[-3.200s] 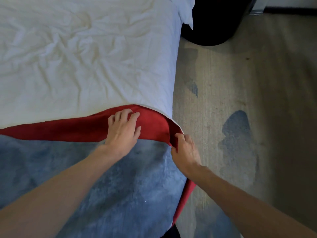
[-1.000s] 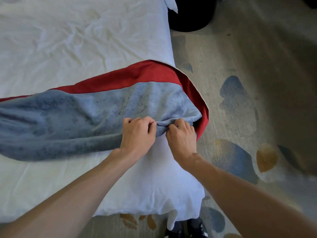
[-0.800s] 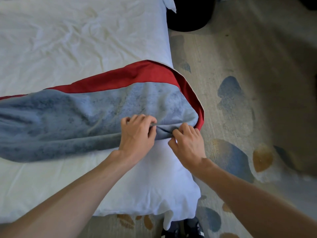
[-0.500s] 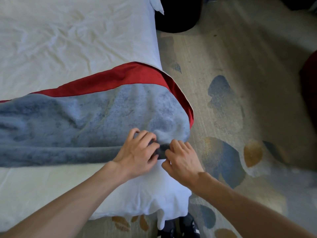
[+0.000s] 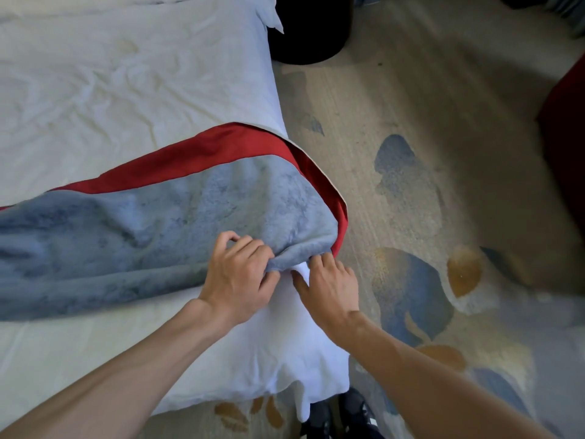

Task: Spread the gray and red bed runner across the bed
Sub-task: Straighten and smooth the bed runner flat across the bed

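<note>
The gray plush bed runner with a red border lies across the white bed, its near edge folded under in a roll. The red border curves over the bed's right side. My left hand grips the gray near edge by the bed's right corner, fingers curled over the fabric. My right hand is just beside it, its fingertips tucked under the runner's gray fold at the red corner; what they hold there is hidden.
A patterned carpet with blue and orange shapes covers the floor on the right. A black round object stands beyond the bed's far corner. A dark red piece of furniture sits at the right edge. My shoes show below.
Earlier my hands smoothed the red border further up the bed; since then they have moved to the runner's near gray edge, and in the last second they drew that edge toward me.
</note>
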